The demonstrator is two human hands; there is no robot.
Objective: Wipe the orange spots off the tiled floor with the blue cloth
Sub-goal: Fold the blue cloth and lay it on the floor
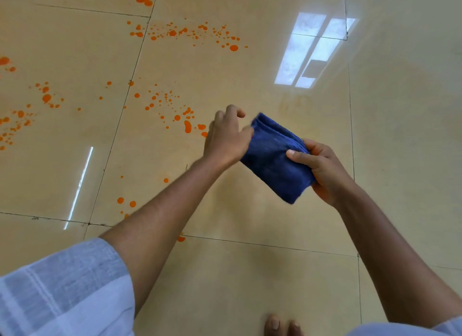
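Note:
A folded blue cloth [273, 158] is held above the glossy beige tiled floor [250, 85], between both hands. My right hand [322, 168] grips its right end, thumb on top. My left hand [228, 135] touches the cloth's left edge with fingers curled and partly spread; a firm grip there cannot be confirmed. Orange spots cover the floor to the left: a cluster [172, 108] just left of my left hand, a band [190, 34] farther away, more spots [46, 96] at the far left, and a few drops [126, 202] beside my left forearm.
Dark grout lines divide the large tiles. A bright window reflection [310, 53] lies on the floor at upper right. Toes of a bare foot [282, 325] show at the bottom edge. A pale sleeve [62, 290] covers my upper left arm.

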